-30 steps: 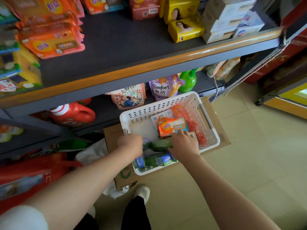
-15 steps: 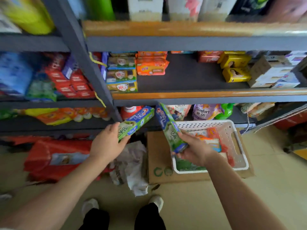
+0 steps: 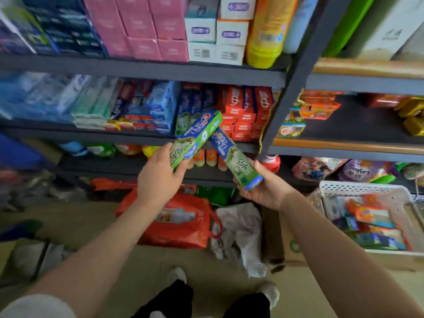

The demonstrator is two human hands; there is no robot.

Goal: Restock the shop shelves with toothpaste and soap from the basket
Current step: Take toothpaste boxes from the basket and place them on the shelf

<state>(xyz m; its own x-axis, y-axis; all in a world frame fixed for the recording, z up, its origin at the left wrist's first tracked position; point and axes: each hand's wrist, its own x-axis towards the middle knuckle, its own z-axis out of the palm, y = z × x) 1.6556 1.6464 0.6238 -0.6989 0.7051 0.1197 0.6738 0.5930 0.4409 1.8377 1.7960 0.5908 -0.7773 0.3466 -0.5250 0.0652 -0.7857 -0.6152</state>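
Note:
My left hand (image 3: 158, 180) grips a green and blue toothpaste box (image 3: 197, 136), tilted up toward the shelf of toothpaste boxes (image 3: 241, 109). My right hand (image 3: 263, 189) holds a second green and blue toothpaste box (image 3: 236, 157), which crosses behind the first. Both boxes hang in front of the middle shelf edge (image 3: 137, 136). The white basket (image 3: 367, 187) sits low at the right on a cardboard box, with orange soap packs (image 3: 374, 216) and more boxes inside.
A dark upright post (image 3: 286, 97) divides the shelves. Orange soap packs (image 3: 319, 109) lie on the right shelf. A red bag (image 3: 179, 221) and crumpled white plastic (image 3: 243, 228) lie on the floor below. Pink and white boxes fill the top shelf.
Both hands took toothpaste boxes out of the basket and raised them left and up to the toothpaste shelf. My view swung from the basket to the left shelf bay.

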